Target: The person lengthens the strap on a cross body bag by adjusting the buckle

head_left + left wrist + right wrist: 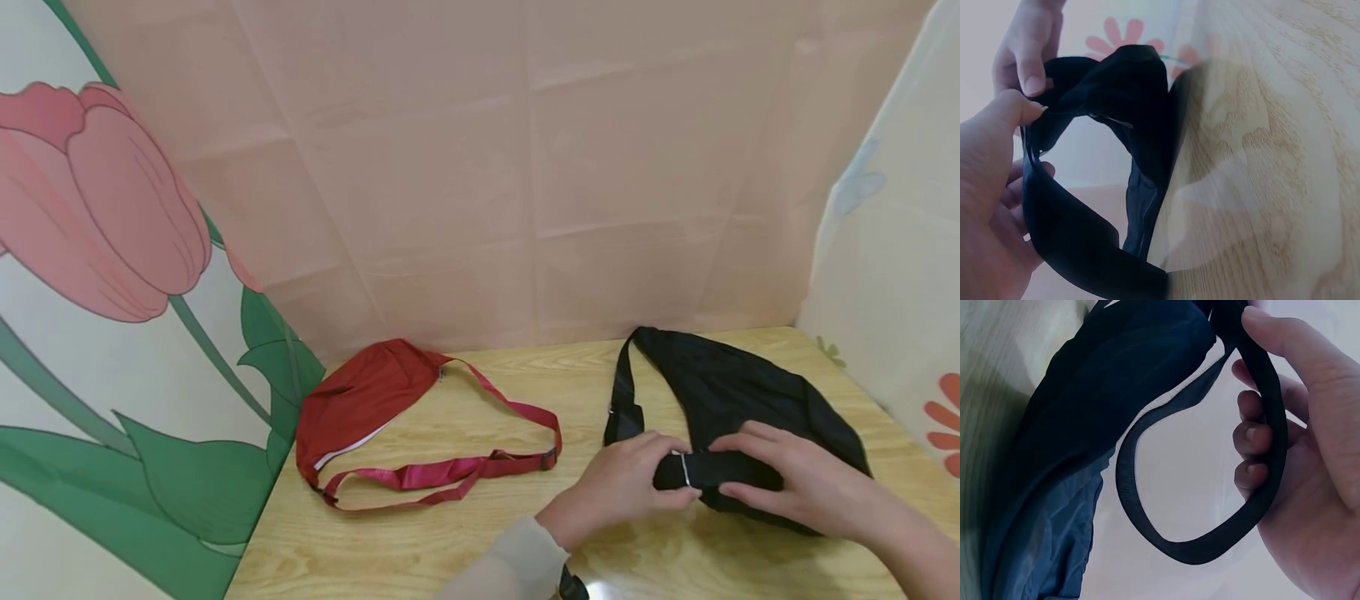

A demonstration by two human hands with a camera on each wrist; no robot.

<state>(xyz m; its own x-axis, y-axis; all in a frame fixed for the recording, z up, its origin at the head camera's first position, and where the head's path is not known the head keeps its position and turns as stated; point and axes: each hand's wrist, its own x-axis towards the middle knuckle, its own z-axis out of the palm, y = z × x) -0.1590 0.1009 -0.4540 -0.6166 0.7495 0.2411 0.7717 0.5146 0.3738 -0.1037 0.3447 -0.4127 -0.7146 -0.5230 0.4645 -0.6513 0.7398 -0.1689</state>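
Note:
A black waist bag (pixel 750 375) lies on the right of the wooden table, its strap lifted toward me. My left hand (pixel 622 479) pinches this black strap (pixel 738 469) beside a thin, pale metal slider (pixel 686 469). Just to the right, my right hand (pixel 813 483) grips the same strap between thumb and fingers. In the left wrist view, both thumbs press close together at the top of the strap (pixel 1066 231), which curves down in a loop. The right wrist view shows the strap loop (pixel 1200 551) passing over my curled fingers, with the bag's fabric (pixel 1116 375) alongside.
A red waist bag (pixel 367 392) with a white-edged zip lies on the table's left, its strap (pixel 431 477) looped toward the middle. A pinkish cloth backdrop (pixel 525 167) rises behind the table (pixel 480 542). Flower-printed panels (pixel 135 350) stand at both sides.

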